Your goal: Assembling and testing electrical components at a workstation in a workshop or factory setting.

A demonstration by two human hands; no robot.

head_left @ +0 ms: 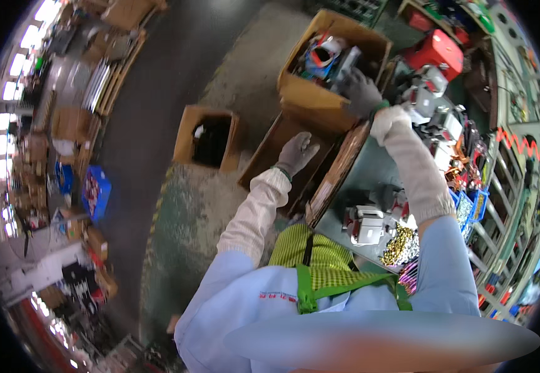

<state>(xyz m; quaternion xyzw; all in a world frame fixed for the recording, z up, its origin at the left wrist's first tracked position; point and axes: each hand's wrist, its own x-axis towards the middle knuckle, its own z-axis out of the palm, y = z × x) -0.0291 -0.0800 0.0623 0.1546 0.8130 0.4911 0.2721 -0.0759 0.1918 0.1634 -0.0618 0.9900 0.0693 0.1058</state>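
My right hand (362, 93), in a grey glove, reaches over the near edge of an open cardboard box (310, 92) at the far middle. Its fingers look spread beside a grey part (349, 60) lying among other parts in that box; I see nothing clearly gripped. Nearer, my left hand (297, 154), also gloved, hovers over a second cardboard box (262, 156) with dark insides. Its fingers are loosely bent and apart, holding nothing visible. White knitted sleeves cover both forearms.
A smaller open carton (186, 133) with dark contents stands on the floor to the left. On the right, a workbench (351, 194) bears grey-and-white metal units (367, 225), a pile of brass-coloured pieces (399, 244), blue bins (478, 205) and a red case (441, 55).
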